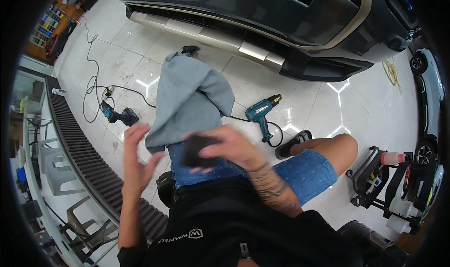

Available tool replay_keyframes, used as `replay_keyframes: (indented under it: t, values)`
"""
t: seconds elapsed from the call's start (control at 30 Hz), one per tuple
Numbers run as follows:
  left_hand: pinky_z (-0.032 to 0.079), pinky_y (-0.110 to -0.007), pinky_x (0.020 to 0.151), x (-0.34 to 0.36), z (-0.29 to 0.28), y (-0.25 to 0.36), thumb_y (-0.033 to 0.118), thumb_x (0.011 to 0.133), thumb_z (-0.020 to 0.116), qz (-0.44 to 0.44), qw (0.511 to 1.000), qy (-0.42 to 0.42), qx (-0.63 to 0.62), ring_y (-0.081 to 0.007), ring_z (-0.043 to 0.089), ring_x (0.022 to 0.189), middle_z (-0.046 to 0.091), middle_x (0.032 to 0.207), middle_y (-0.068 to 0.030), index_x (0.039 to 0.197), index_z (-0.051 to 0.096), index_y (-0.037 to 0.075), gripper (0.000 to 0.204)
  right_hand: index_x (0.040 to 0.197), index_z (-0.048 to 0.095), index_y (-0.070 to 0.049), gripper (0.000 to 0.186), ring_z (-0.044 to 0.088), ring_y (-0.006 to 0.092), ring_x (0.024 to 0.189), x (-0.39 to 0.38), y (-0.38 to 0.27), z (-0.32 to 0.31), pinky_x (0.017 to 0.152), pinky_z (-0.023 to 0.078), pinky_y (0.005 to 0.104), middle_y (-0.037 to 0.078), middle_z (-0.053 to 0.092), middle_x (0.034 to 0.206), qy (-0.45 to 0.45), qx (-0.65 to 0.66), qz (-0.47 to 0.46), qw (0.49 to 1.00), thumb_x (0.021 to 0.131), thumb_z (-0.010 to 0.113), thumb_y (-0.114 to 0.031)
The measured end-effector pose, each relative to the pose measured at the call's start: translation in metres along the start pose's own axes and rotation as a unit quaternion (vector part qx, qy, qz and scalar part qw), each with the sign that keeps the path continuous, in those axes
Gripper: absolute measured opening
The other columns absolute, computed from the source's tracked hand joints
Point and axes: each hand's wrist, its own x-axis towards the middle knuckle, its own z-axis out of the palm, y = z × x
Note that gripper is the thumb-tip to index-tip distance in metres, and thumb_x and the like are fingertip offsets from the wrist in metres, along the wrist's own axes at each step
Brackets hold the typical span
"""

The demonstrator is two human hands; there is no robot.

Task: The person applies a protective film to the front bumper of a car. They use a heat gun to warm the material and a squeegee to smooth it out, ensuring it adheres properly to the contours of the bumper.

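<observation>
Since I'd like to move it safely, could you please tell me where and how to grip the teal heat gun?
The heat gun is probably best held by its handle, coming from the picture's lower side: it lies on the floor, the handle pointing that way, its nozzle aimed up and right.

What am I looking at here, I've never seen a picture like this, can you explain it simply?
There's no robot: these are a person's bare hands. A wide fisheye camera on their head looks down, so straight edges bend near the rim. The left hand is open and empty. The right hand holds a dark object, too blurred to identify. A grey cloth drapes over one leg. On the shiny tiled floor lie a blue heat gun and a blue-and-black power tool; a dark car stands ahead.
</observation>
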Motion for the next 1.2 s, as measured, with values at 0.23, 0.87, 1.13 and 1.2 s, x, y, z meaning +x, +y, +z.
replay_keyframes:
  t: [0.23, 0.87, 1.13, 1.2]
  values:
    - [0.039, -0.045, 0.089, 0.024, 0.062, -0.036, -0.007, 0.069, 0.062, 0.169, 0.966, 0.095, 0.170, -0.0327, 0.048, 0.105, 0.054, 0.108, -0.0137, 0.101, 0.059, 0.003, 0.034, 0.141, 0.033, -0.020, 0.066, 0.035, 0.0504, 0.128, -0.076, -0.014, -0.096, 0.081, 0.050, 0.0665, 0.027, 0.029, 0.144, 0.100, 0.224, -0.370, 0.896, 0.083, 0.055, 0.000]
    - [0.047, -0.036, 0.061, 0.164, 0.056, 0.125, 0.016, 0.080, 0.067, 0.273, 0.946, -0.152, -0.090, -0.0315, 0.062, 0.066, 0.060, 0.070, -0.0134, 0.094, 0.056, 0.003, 0.022, 0.102, 0.060, 0.001, 0.026, 0.055, 0.0225, 0.104, -0.083, -0.035, -0.001, 0.091, 0.042, 0.0355, 0.014, 0.059, 0.113, 0.510, -0.355, -0.367, 0.692, 0.082, 0.063, -0.016]
    - [0.048, -0.042, 0.064, 0.175, 0.077, 0.090, 0.019, 0.076, 0.070, 0.314, 0.933, -0.102, -0.143, -0.0374, 0.059, 0.071, 0.060, 0.073, -0.0180, 0.095, 0.056, 0.000, 0.030, 0.110, 0.059, -0.001, 0.030, 0.055, 0.0134, 0.095, -0.045, -0.183, -0.011, 0.081, 0.043, 0.0235, 0.007, 0.058, 0.104, 0.452, -0.559, -0.174, 0.673, 0.082, 0.058, -0.011]
    - [0.048, -0.042, 0.065, 0.161, 0.096, 0.085, 0.019, 0.076, 0.070, 0.260, 0.962, -0.001, -0.081, -0.0371, 0.059, 0.073, 0.060, 0.074, -0.0179, 0.095, 0.056, 0.000, 0.030, 0.115, 0.057, -0.002, 0.031, 0.056, 0.0129, 0.091, -0.042, -0.204, -0.030, 0.080, 0.047, 0.0248, 0.005, 0.057, 0.106, 0.454, -0.552, -0.191, 0.673, 0.084, 0.059, -0.009]
